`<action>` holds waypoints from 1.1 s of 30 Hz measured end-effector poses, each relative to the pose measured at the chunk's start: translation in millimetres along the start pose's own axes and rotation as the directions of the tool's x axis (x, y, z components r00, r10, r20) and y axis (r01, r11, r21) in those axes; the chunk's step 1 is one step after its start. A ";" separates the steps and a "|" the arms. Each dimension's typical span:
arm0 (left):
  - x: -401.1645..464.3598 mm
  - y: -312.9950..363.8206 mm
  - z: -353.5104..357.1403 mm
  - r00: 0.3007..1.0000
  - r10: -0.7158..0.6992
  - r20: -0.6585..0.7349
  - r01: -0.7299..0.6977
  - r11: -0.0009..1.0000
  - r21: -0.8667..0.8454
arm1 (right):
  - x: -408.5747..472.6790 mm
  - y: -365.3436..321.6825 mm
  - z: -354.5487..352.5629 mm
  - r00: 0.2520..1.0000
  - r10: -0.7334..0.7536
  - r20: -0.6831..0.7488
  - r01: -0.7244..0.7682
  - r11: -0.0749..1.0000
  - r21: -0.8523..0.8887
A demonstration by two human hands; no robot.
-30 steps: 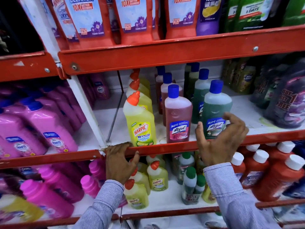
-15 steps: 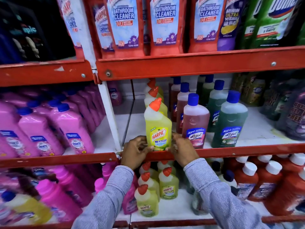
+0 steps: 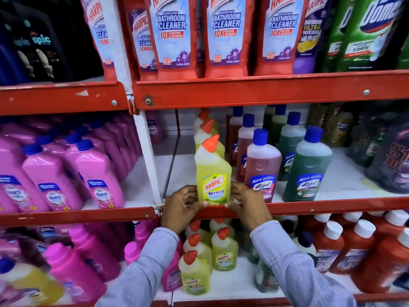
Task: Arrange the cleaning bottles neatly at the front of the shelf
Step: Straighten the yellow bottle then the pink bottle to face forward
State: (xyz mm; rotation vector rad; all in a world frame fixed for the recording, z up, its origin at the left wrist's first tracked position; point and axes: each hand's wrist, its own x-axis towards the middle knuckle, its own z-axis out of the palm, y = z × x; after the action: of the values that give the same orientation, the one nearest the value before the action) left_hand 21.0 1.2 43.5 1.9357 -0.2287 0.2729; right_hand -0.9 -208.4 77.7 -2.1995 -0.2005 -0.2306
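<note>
A yellow-green Harpic bottle [image 3: 213,173] with an orange cap stands upright at the front edge of the middle shelf [image 3: 332,207]. My left hand [image 3: 180,207] holds its lower left side and my right hand [image 3: 247,204] its lower right side. Two more yellow Harpic bottles line up behind it. To its right stand a pink Lizol bottle [image 3: 262,167] and a green Lizol bottle [image 3: 307,169], both with blue caps, with more rows behind them.
Pink Shakti bottles [image 3: 97,173] fill the left bay beyond a white upright post [image 3: 146,156]. Red Harpic bathroom cleaner bottles [image 3: 225,36] stand on the shelf above. Small yellow Harpic bottles [image 3: 194,273] and red bottles with white caps [image 3: 358,247] sit below. Dark bottles [image 3: 391,156] crowd the far right.
My right hand left the green Lizol bottle and moved left. Both hands have closed on the base of the front yellow Harpic bottle. The view has moved closer and shifted left.
</note>
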 end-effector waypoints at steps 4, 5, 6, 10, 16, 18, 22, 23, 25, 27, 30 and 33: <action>-26.3 15.0 9.8 0.960 0.111 -0.256 -0.097 0.993 0.066 | -32.7 15.6 -31.8 0.972 0.007 -0.234 0.008 0.998 0.061; -33.9 24.7 16.6 0.924 0.185 -0.335 -0.157 0.982 0.107 | -38.7 21.3 -40.0 0.950 0.008 -0.311 0.005 0.999 0.042; -39.0 35.3 26.4 0.893 0.255 -0.372 -0.220 0.966 0.134 | -42.2 26.8 -48.4 0.928 0.014 -0.371 -0.010 1.000 0.013; -39.9 57.9 65.2 0.941 0.266 -0.207 -0.242 0.961 0.136 | -30.4 44.8 -60.2 0.891 0.040 -0.452 -0.059 0.998 -0.027; -17.2 34.5 85.7 0.988 0.153 0.026 -0.155 0.953 0.259 | -13.5 49.8 -50.3 0.993 -0.025 -0.118 0.008 0.989 -0.146; -7.6 63.3 134.1 0.990 0.136 0.026 -0.137 0.938 0.318 | -12.4 82.5 -96.2 0.997 -0.045 -0.059 0.037 0.990 -0.135; -4.2 52.3 128.4 0.992 0.126 -0.016 -0.111 0.923 0.369 | -14.6 76.8 -90.1 0.994 -0.091 -0.058 0.085 0.991 -0.101; -4.8 51.2 128.1 0.991 0.130 -0.026 -0.111 0.921 0.375 | -15.5 76.2 -88.6 0.993 -0.097 -0.070 0.091 0.991 -0.095; -4.0 47.7 128.8 0.990 0.134 -0.032 -0.114 0.926 0.361 | -14.8 77.9 -86.8 0.992 -0.095 -0.085 0.086 0.991 -0.104; -3.2 46.7 128.9 0.991 0.129 -0.043 -0.107 0.932 0.347 | -14.1 78.0 -86.1 0.992 -0.087 -0.086 0.078 0.991 -0.110; -5.0 47.1 131.6 0.992 0.112 -0.056 -0.088 0.940 0.328 | -13.0 78.4 -86.3 0.993 -0.095 -0.074 0.087 0.991 -0.103; -9.8 52.3 133.0 0.989 0.110 -0.101 -0.077 0.955 0.287 | -15.1 81.4 -89.8 0.991 -0.110 -0.074 0.106 0.993 -0.059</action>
State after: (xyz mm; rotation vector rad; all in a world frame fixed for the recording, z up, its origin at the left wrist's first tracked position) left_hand 7.6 -141.3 39.0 2.1860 -0.2145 0.5029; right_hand -5.5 -329.7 64.0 -2.2318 -0.2732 -0.3850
